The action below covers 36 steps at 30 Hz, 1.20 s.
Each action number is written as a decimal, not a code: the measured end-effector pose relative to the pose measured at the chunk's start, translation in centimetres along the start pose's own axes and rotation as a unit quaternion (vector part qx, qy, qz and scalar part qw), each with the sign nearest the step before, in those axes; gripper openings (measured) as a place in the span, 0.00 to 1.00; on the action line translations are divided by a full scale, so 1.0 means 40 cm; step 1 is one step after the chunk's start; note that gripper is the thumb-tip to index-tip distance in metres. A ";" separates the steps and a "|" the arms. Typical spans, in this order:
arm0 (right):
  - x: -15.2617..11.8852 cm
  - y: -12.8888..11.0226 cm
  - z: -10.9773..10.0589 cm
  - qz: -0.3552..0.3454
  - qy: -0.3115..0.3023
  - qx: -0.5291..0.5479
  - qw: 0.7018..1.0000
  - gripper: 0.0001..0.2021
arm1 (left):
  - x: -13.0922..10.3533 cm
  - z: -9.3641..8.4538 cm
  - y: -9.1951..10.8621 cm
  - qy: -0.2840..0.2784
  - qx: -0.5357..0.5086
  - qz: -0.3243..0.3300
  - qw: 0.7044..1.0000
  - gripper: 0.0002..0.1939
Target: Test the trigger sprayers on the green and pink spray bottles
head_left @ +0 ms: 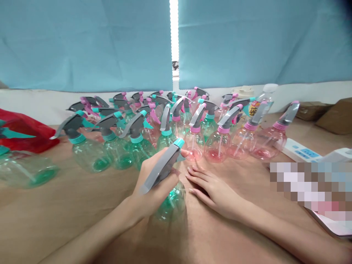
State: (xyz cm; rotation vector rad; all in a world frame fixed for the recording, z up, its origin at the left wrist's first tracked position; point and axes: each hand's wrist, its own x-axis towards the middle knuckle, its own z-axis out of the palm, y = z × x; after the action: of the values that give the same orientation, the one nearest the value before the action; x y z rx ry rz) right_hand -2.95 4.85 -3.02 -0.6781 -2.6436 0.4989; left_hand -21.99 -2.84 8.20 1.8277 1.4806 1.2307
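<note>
My left hand [154, 179] is wrapped round the neck of a green spray bottle [172, 205], whose grey trigger head with a teal nozzle tip slants up past my fingers. The bottle stands near the front of the brown table [110, 220]. To its right, my right hand [213, 187] lies flat on the table with fingers stretched out and apart, holding nothing. Just beyond my fingertips stands a pink spray bottle [194, 145]. Other green spray bottles [137, 146] and pink spray bottles [218, 146] crowd together behind both hands.
A green spray bottle [30, 168] is at far left, before a red plastic bag [35, 128]. On the right are a clear drink bottle [265, 95], a white power strip [299, 150], a cardboard box [335, 117] and a partly blurred flat item [330, 223]. A blue curtain [90, 44] hangs behind.
</note>
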 end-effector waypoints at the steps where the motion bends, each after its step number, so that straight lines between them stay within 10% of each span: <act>1: 0.000 0.000 0.000 0.000 0.000 0.000 1.000 0.23 | 0.000 0.000 -0.001 -0.004 -0.001 0.000 1.000 0.17; 36: -0.001 0.003 -0.002 0.001 -0.004 0.009 1.000 0.23 | -0.001 0.002 -0.007 0.001 -0.009 -0.002 1.000 0.14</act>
State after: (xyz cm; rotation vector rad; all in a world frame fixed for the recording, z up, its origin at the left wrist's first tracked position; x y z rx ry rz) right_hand -2.86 4.94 -3.00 -0.6752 -2.6423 0.5265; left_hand -22.07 -2.77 7.91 1.8120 1.4696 1.2393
